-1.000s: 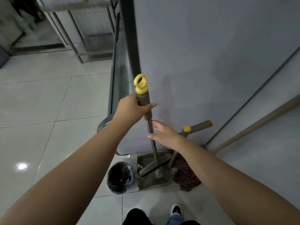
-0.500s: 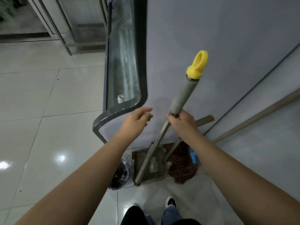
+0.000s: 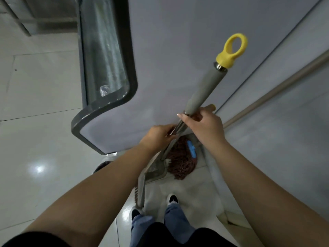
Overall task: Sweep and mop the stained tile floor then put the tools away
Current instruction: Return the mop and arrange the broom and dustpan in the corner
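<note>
A broom with a grey foam handle (image 3: pixel 204 88) and a yellow ring cap (image 3: pixel 233 50) leans up to the right in front of the grey wall. My right hand (image 3: pixel 204 123) grips its metal shaft just below the foam. My left hand (image 3: pixel 158 135) holds the shaft a little lower. The broom head (image 3: pixel 140 193) hangs near my shoes. Against the wall, a grey dustpan (image 3: pixel 157 171) lies on the tile floor (image 3: pixel 44 139). Beside it rests a brown mop head (image 3: pixel 181 164) with a blue clip (image 3: pixel 192 151).
A grey cabinet with a glass front (image 3: pixel 106 68) juts out on the left. A dark bin (image 3: pixel 102 165) peeks out behind my left forearm. A wooden pole (image 3: pixel 276 91) leans along the right wall. Another yellow-tipped handle (image 3: pixel 211 106) shows behind my right hand.
The broom passed from my left hand to my right and tilted rightward. Its head came out of the dustpan toward my feet. My left hand has now closed on the shaft too.
</note>
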### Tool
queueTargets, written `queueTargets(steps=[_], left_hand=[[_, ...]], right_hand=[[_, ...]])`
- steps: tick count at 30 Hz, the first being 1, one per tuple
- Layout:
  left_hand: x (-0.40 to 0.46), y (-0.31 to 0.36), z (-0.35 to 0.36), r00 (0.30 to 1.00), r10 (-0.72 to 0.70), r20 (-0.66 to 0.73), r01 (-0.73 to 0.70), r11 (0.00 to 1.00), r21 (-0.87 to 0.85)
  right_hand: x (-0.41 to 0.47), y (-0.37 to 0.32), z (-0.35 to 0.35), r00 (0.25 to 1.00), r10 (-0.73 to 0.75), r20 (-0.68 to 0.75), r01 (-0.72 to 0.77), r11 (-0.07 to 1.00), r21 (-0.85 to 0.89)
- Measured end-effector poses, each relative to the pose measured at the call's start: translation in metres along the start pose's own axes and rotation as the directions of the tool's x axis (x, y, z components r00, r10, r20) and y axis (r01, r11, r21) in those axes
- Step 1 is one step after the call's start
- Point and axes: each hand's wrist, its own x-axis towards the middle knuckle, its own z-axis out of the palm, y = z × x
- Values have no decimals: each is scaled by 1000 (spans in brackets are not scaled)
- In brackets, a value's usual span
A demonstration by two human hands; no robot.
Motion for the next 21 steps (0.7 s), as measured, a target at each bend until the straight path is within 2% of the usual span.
queueTargets(steps=[2, 4, 6, 8, 12, 16, 18, 21], left_hand=[[0, -4, 7, 999, -33, 7, 32, 999, 34], [1, -6, 14, 997, -71, 9, 71, 997, 40], [4, -9, 19, 994, -106, 33, 105, 994, 40], [8, -11, 23, 989, -132, 61, 128, 990, 56], [16, -11, 31, 991, -105, 79, 101, 994, 43], [26, -21, 36, 996, -62, 62, 59, 998, 36], [29, -25, 37, 995, -18, 97, 15, 999, 35], [30, -28, 36, 999, 6, 45, -6, 1000, -12]], right_hand=[[-2, 5, 3, 989, 110, 97, -102, 991, -84], [-1, 11, 10, 950, 228, 213, -216, 973, -81], [0, 16, 19, 895, 316, 315, -337, 941, 14], [0, 23, 28, 865, 334, 375, -406, 904, 130], [2, 40, 51, 900, 317, 298, -393, 887, 242], [10, 49, 67, 938, 292, 189, -336, 900, 277], [16, 53, 73, 939, 265, 220, -323, 898, 298], [20, 54, 75, 916, 285, 281, -366, 882, 296]])
